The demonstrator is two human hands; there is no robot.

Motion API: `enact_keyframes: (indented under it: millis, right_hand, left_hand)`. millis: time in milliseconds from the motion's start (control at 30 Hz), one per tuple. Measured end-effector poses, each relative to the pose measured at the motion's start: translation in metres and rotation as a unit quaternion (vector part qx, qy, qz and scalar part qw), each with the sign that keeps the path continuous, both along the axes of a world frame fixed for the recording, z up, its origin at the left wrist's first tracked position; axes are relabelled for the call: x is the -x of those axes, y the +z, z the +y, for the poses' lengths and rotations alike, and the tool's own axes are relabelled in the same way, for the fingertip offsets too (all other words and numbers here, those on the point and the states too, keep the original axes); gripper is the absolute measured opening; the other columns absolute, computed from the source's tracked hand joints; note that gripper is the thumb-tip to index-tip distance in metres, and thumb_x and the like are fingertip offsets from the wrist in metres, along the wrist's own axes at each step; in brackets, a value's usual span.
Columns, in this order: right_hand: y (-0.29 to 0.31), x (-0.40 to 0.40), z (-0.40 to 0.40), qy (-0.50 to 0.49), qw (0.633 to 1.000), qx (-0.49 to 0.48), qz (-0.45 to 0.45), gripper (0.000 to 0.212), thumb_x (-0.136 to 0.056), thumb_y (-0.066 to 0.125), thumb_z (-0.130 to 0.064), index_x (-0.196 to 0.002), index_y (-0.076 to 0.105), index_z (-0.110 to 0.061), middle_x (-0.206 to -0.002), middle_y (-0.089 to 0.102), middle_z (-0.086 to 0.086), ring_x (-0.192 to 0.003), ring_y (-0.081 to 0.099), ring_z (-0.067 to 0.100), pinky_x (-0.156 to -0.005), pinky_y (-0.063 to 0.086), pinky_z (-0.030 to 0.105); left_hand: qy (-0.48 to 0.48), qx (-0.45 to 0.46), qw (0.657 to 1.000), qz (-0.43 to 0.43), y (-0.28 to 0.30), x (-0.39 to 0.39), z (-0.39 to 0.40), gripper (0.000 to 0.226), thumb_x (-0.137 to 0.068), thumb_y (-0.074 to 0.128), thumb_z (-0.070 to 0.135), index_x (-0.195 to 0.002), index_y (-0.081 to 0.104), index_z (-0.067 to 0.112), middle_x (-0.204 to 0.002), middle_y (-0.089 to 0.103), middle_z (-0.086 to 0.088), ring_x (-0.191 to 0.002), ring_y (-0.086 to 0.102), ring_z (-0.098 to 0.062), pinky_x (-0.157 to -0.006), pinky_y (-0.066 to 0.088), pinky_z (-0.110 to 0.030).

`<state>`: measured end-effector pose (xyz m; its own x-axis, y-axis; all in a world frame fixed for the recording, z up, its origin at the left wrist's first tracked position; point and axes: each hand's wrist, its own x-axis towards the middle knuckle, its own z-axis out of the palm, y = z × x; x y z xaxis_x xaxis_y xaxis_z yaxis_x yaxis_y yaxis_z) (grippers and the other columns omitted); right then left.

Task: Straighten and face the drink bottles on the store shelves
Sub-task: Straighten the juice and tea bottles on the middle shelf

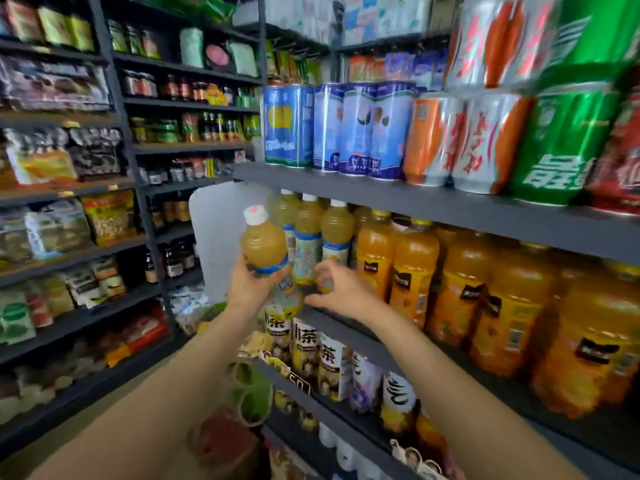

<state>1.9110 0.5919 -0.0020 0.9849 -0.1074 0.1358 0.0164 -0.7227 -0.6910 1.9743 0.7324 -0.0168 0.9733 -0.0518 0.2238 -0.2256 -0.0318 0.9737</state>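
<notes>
At the centre of the frame the left hand (246, 283) grips a pale yellow juice bottle (265, 244) around its lower body, fingers curled, holding it tilted off the shelf (346, 322). The right hand (337, 292), fingers half curled, touches a shelved bottle (335, 233); firm grasp cannot be told through blur.

Bottle (265, 245): pale yellow drink, white cap, blue-banded label; held off the shelf (450, 355), tilted left. Row of three matching bottles (308, 233): upright at the shelf's left end, behind it. Orange juice bottles (415, 268): yellow caps, dark labels, upright, filling the shelf rightward.
</notes>
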Motion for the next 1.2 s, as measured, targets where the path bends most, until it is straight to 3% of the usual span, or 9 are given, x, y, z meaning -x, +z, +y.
enact_keyframes:
  millis: [133, 233, 400, 600, 767, 833, 933, 1033, 1200]
  right_hand:
    - [0.000, -0.047, 0.014, -0.085, 0.996, -0.005, -0.009, 0.052, -0.080, 0.074, -0.024, -0.121, 0.047, -0.008, -0.112, 0.058, 0.004, -0.096, 0.059, 0.021, -0.084, 0.051, 0.035]
    - [-0.004, -0.072, 0.021, -0.133, 0.991, 0.004, 0.006, 0.045, -0.077, 0.077, -0.027, -0.111, 0.052, -0.012, -0.107, 0.063, 0.009, -0.094, 0.061, 0.023, -0.082, 0.053, 0.038]
    - [-0.010, -0.095, 0.026, -0.216, 0.976, 0.005, 0.003, 0.032, -0.072, 0.080, -0.024, -0.090, 0.055, -0.015, -0.091, 0.066, 0.008, -0.085, 0.064, 0.023, -0.076, 0.055, 0.046]
    - [-0.011, -0.104, 0.027, -0.289, 0.957, 0.025, 0.009, 0.028, -0.072, 0.079, -0.026, -0.074, 0.052, -0.020, -0.083, 0.067, 0.009, -0.078, 0.066, 0.025, -0.074, 0.055, 0.046]
    - [-0.007, -0.098, 0.021, -0.331, 0.943, 0.043, 0.007, 0.027, -0.073, 0.078, -0.037, -0.068, 0.057, -0.020, -0.077, 0.066, 0.001, -0.074, 0.065, 0.018, -0.071, 0.056, 0.042]
    - [-0.008, -0.096, 0.019, -0.343, 0.938, 0.052, 0.017, 0.026, -0.078, 0.074, -0.036, -0.066, 0.062, -0.017, -0.077, 0.067, 0.003, -0.074, 0.066, 0.020, -0.071, 0.057, 0.040]
    - [-0.013, -0.093, 0.017, -0.351, 0.933, 0.068, 0.037, 0.028, -0.084, 0.069, -0.029, -0.059, 0.055, -0.025, -0.078, 0.066, 0.003, -0.076, 0.067, 0.023, -0.073, 0.056, 0.039]
    - [-0.019, -0.090, 0.016, -0.355, 0.930, 0.079, 0.049, 0.019, -0.084, 0.067, -0.026, -0.068, 0.061, -0.018, -0.073, 0.066, 0.004, -0.072, 0.065, 0.022, -0.074, 0.055, 0.040]
    - [-0.026, -0.076, 0.013, -0.358, 0.926, 0.101, 0.063, 0.016, -0.085, 0.065, -0.025, -0.094, 0.056, -0.015, -0.094, 0.068, 0.010, -0.077, 0.066, 0.028, -0.071, 0.056, 0.044]
  left_hand:
    - [-0.054, -0.070, 0.996, -0.022, -0.012, -0.064, -0.004, 0.057, -0.074, 0.077, 0.008, -0.123, 0.049, -0.002, -0.114, 0.060, -0.012, -0.099, 0.058, -0.024, -0.081, 0.047, -0.034]
    - [-0.101, -0.129, 0.984, -0.065, -0.008, -0.097, -0.010, 0.055, -0.074, 0.078, 0.017, -0.120, 0.053, 0.000, -0.109, 0.063, -0.010, -0.097, 0.060, -0.023, -0.080, 0.047, -0.031]
    - [-0.174, -0.206, 0.956, -0.116, -0.002, -0.126, -0.017, 0.050, -0.074, 0.078, 0.024, -0.116, 0.058, 0.004, -0.109, 0.066, -0.008, -0.099, 0.061, -0.021, -0.071, 0.038, -0.014]
    - [-0.224, -0.198, 0.947, -0.122, -0.003, -0.139, -0.029, 0.045, -0.075, 0.078, 0.025, -0.112, 0.058, 0.009, -0.106, 0.064, -0.002, -0.096, 0.059, -0.013, -0.079, 0.042, -0.022]
    - [-0.240, -0.207, 0.941, -0.120, -0.003, -0.151, -0.044, 0.047, -0.075, 0.078, 0.027, -0.112, 0.057, 0.008, -0.114, 0.065, -0.009, -0.107, 0.060, -0.024, -0.090, 0.047, -0.035]
    - [-0.256, -0.205, 0.938, -0.115, -0.003, -0.156, -0.047, 0.048, -0.076, 0.077, 0.026, -0.115, 0.055, 0.008, -0.117, 0.063, -0.010, -0.110, 0.059, -0.025, -0.093, 0.046, -0.037]
    - [-0.274, -0.200, 0.935, -0.105, -0.004, -0.161, -0.049, 0.050, -0.077, 0.076, 0.025, -0.118, 0.053, 0.009, -0.121, 0.061, -0.009, -0.113, 0.057, -0.025, -0.097, 0.045, -0.040]
    - [-0.276, -0.189, 0.937, -0.096, -0.004, -0.161, -0.052, 0.049, -0.078, 0.074, 0.024, -0.119, 0.052, 0.009, -0.122, 0.061, -0.010, -0.115, 0.055, -0.027, -0.098, 0.044, -0.042]
    - [-0.234, -0.178, 0.948, -0.120, -0.012, -0.149, -0.051, 0.050, -0.084, 0.069, 0.024, -0.126, 0.048, 0.007, -0.127, 0.056, -0.010, -0.118, 0.052, -0.026, -0.094, 0.040, -0.031]
